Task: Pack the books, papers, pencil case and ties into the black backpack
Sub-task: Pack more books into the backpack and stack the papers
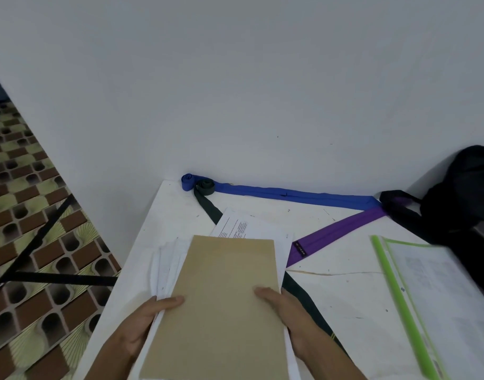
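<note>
One clear folder [400, 300] holds papers [432, 283] beside the black backpack [465, 193]

- Tan cover [224, 297] under the fingers [167, 300] — plain, unpatterned.
- White papers [252, 226] with black print, just beyond the fingertips.
- Blue tie [290, 193] and dark green tie [208, 207], farther beyond.
- Purple tie [337, 231] with a black label, right of the fingers.
- Clear folder [427, 283] with a lime-green spine, far right.
- Black backpack [465, 193] beyond it.
- White table [345, 297], dark-specked.
- Floor [29, 215] left of the fingers — repeating brown and yellow-green tiles.
</note>
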`<state>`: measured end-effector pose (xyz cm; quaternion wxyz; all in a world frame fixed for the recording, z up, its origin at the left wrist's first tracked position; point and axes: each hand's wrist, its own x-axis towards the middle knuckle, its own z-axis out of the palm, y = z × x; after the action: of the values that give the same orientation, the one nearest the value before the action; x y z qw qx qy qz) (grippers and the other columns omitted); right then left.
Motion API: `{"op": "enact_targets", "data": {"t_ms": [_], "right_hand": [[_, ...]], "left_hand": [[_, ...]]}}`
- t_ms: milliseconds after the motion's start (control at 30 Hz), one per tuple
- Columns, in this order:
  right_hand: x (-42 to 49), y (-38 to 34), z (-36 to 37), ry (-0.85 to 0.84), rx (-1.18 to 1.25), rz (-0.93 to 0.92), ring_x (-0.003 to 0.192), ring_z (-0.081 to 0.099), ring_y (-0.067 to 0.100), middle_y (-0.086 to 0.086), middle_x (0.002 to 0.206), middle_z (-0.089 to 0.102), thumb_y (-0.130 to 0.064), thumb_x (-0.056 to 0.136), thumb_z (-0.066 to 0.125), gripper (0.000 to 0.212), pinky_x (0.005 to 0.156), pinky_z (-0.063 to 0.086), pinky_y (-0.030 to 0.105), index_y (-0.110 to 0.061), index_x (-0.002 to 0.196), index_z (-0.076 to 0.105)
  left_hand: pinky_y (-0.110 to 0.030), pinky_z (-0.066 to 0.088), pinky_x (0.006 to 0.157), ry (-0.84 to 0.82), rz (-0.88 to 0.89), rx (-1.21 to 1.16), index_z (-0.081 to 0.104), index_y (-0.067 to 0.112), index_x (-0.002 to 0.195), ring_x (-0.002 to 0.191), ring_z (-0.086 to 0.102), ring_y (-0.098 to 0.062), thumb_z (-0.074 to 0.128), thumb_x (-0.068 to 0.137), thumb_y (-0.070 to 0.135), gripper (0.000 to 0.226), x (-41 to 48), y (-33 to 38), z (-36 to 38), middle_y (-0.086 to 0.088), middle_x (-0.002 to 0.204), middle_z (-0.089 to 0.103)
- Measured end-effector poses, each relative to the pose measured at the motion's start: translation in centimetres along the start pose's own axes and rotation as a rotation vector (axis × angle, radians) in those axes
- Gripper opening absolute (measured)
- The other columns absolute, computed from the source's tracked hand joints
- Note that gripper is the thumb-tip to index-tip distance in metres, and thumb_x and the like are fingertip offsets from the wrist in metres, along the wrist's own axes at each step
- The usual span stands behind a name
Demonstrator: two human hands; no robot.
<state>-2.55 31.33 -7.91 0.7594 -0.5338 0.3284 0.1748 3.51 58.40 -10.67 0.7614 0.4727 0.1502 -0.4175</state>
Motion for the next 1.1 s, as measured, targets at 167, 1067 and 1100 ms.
{"op": "enact_targets", "data": {"t_ms": [167, 1067, 1100], "right_hand": [[-0.8, 0.0, -0.7, -0.102, -0.085, -0.212, 0.106, 0.070, 0.032, 0.009, 0.115, 0.074, -0.006, 0.091, 0.067, 0.039, 0.093, 0.055, 0.051, -0.020, 0.127, 0.059], [-6.6, -2.7, -2.2, 0.159, -0.236, -0.883, 0.104, 0.065, 0.004, -0.016, 0.112, 0.069, -0.035, 0.079, 0.078, 0.053, 0.077, 0.056, 0.020, -0.032, 0.127, 0.055], [-6.6, -2.7, -2.1, 0.157, -0.234, -0.875, 0.102, 0.066, 0.003, -0.016, 0.111, 0.070, -0.037, 0.076, 0.079, 0.054, 0.075, 0.056, 0.019, -0.032, 0.125, 0.056]], "left_hand": [[-0.041, 0.060, 0.070, 0.055, 0.131, 0.069, 0.071, -0.003, 0.110, 0.093, 0.070, -0.039, 0.098, 0.034, 0.018, 0.084, -0.5, 0.5, 0.7, -0.028, 0.111, 0.067], [-0.027, 0.058, 0.075, 0.122, 0.837, 0.430, 0.067, 0.014, 0.114, 0.099, 0.071, -0.022, 0.095, 0.044, 0.041, 0.080, -3.8, 4.8, 9.1, -0.006, 0.107, 0.074], [-0.030, 0.058, 0.077, 0.118, 0.839, 0.424, 0.067, 0.014, 0.115, 0.100, 0.071, -0.024, 0.096, 0.041, 0.044, 0.084, -3.8, 5.0, 8.9, -0.008, 0.108, 0.074]]}}
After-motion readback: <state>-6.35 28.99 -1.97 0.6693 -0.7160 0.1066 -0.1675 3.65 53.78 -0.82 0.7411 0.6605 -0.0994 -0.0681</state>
